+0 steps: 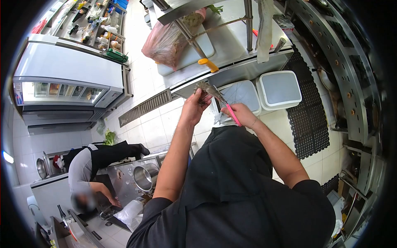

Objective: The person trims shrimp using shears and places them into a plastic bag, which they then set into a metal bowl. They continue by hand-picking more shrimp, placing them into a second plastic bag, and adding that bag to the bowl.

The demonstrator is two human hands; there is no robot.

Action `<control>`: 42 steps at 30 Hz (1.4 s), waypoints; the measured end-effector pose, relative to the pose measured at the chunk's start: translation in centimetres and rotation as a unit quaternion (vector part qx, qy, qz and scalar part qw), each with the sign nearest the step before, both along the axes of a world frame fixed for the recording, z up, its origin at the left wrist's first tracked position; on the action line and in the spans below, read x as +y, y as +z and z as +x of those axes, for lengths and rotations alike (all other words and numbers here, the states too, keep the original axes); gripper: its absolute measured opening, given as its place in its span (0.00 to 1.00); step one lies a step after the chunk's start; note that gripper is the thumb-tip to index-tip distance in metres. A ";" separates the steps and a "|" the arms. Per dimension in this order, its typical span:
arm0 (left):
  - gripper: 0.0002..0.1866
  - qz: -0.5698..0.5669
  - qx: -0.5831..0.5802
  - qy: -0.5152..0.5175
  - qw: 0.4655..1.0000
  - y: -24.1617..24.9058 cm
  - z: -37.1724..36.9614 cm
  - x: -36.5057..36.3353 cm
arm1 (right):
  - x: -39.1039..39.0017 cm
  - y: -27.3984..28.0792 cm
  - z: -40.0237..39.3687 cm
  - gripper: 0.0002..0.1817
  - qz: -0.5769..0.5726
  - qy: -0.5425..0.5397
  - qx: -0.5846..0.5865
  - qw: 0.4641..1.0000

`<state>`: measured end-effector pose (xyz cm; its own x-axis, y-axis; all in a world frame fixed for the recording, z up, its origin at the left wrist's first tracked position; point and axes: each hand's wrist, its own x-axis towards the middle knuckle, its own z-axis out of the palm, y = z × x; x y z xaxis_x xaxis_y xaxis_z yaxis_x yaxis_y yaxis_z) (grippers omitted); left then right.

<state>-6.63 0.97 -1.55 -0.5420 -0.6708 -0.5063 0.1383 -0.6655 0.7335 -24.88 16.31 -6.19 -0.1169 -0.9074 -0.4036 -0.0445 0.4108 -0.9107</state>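
My left hand (196, 106) pinches a grey shrimp-like piece of seafood (211, 91) by one end, its thin feelers trailing to the right. In my right hand (242, 114) is a pair of scissors with pink handles (233, 114), fingers wrapped round the grips. The scissors' blades meet the lower end of the seafood; whether they are parted cannot be made out. Just beyond both hands stands a white lidded container (240, 97). Above them a yellow handle (208, 65) juts over the counter edge.
A second container (280, 89) stands at the right, beside a black mat (306, 111). The steel counter (231, 37) holds a pink bag (165, 43) on a white board (205, 43). At lower left, a co-worker (84, 169) leans over a sink counter with a steel pot (145, 177).
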 end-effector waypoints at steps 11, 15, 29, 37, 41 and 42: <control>0.17 -0.031 0.015 0.035 0.999 0.4 -0.2 -0.1 | 2.0 -0.7 -1.2 0.33 0.058 -0.049 -0.110 0.991; 0.17 -0.085 0.047 0.096 0.991 2.0 -1.0 -0.2 | 3.2 2.1 -1.4 0.37 0.020 -0.017 -0.255 0.967; 0.17 -0.124 0.087 0.065 0.986 4.4 -2.3 1.0 | -0.3 6.4 0.8 0.43 -0.005 0.020 -0.541 0.841; 0.18 -0.096 0.079 0.078 0.989 2.0 -2.1 1.7 | -0.1 4.3 0.8 0.39 0.020 -0.001 -0.470 0.883; 0.18 -0.094 0.073 0.083 0.989 1.3 -1.3 2.5 | 0.4 4.3 1.5 0.39 0.053 -0.027 -0.455 0.888; 0.18 -0.091 0.071 0.085 0.990 1.0 -1.1 2.7 | 0.4 4.1 1.6 0.39 0.052 -0.023 -0.457 0.888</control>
